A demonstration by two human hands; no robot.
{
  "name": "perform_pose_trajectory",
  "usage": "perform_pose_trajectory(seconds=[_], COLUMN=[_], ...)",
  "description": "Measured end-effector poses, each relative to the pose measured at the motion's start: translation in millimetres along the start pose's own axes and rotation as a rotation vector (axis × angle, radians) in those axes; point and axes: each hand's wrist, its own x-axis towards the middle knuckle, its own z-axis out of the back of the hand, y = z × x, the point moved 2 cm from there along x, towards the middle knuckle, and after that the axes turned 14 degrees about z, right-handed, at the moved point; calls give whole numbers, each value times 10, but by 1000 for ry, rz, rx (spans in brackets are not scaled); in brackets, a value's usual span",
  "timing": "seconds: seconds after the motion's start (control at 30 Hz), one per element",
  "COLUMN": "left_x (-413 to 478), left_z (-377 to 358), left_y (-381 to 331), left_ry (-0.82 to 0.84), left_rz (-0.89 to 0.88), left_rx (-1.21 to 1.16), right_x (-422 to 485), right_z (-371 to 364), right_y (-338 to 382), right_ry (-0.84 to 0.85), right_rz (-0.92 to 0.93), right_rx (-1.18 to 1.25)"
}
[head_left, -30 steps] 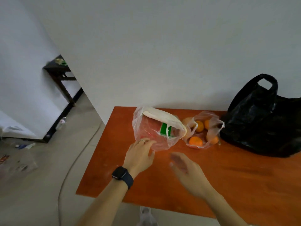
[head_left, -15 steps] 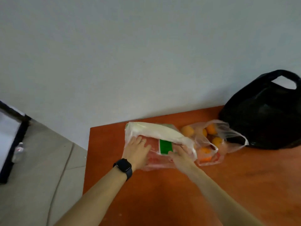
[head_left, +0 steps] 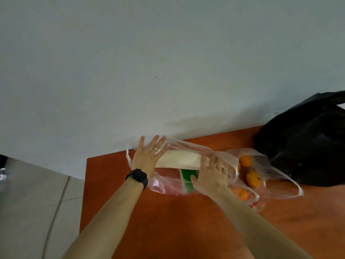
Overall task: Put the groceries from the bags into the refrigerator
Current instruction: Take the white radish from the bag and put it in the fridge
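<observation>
Both hands have moved away from the near side of the thin clear plastic bag (head_left: 168, 186) since half a second ago, and the bag's top film is now pulled taut between them. The left hand (head_left: 147, 157) lies flat over the bag's far left end, fingers straight and spread, holding nothing, pressing on the film. A thin ring (head_left: 154, 148) shows on one finger and a black smartwatch (head_left: 137, 177) on the wrist. The right hand (head_left: 211, 176) is blurred; its fingers curl at the right end of the long cream-coloured package (head_left: 179, 159), grasping the gathered film of the bag. That package lies on its side inside the bag, with a green label (head_left: 187, 176) just near of it. Touching this bag on the right is a second clear plastic bag (head_left: 276, 176) holding round oranges (head_left: 253, 178). Farther right, against the pale wall (head_left: 168, 71), sits a crumpled black plastic bag (head_left: 302, 146). All three bags rest on an orange-brown wooden table (head_left: 168, 221). Grey tiled floor (head_left: 28, 202) shows to the left.
</observation>
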Motion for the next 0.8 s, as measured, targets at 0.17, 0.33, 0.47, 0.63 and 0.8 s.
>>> perform_pose_trajectory(seconds=[0.17,0.33,0.47,0.63,0.8], left_x=[121,-3,-83,-173,-185], left_z=[-127,-194,-189,-247,-480], left_y=[43,173,256,221,256], left_ry=[47,-18,-136,-301,107], left_rz=[-71,-90,-70,-6,431], left_rx=[-121,-201,-378,-299,-755], right_x=[29,217,504,842,1030], right_z=[174,47,-2,-42,-91], right_y=[57,487,686,600,518], right_ry=[-164,-105,-60,71,123], right_rz=[112,537,527,436,470], right_rx=[-146,-168,-317,-461,-390])
